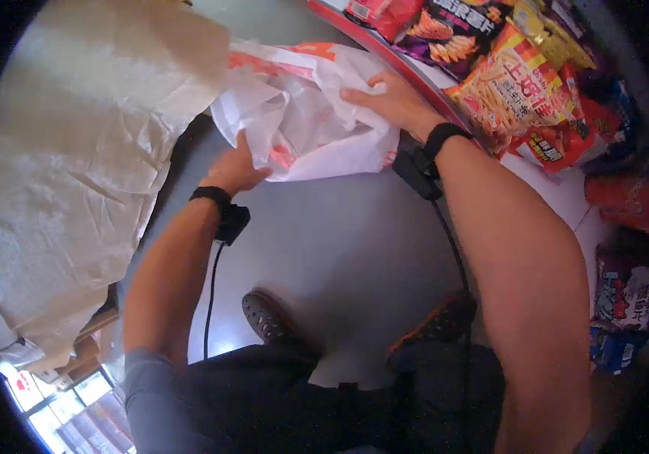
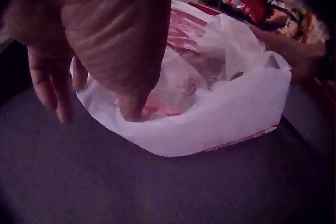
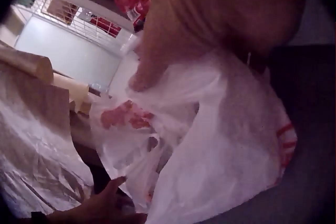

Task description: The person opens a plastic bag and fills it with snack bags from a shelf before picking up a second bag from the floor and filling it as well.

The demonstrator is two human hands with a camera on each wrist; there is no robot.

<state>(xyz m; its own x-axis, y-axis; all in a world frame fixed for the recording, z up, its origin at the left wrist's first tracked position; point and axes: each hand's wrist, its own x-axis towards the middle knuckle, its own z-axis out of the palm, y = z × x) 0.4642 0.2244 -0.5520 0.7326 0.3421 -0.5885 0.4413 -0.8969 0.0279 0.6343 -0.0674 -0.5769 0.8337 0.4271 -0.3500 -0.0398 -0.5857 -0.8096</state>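
A white plastic bag with red print (image 1: 340,155) is held up over the grey floor, its mouth facing up. The left hand (image 1: 237,168) grips its near left rim; in the left wrist view that hand (image 2: 113,50) has the thumb inside the bag (image 2: 231,113) and fingers outside. At the right rim, the right hand (image 1: 392,102) pinches the plastic, thumb over the edge. From the right wrist, the right hand (image 3: 210,19) covers the top of the bag (image 3: 220,145). Crumpled plastic shows inside; whether anything else lies there I cannot tell.
Snack packets (image 1: 517,91) fill a red-edged shelf (image 1: 408,64) at the right. Large beige wrapping sheets (image 1: 75,159) hang at the left. Two shoes (image 1: 270,318) stand on the floor (image 1: 324,250) below the bag. A wire rack (image 3: 84,16) shows in the right wrist view.
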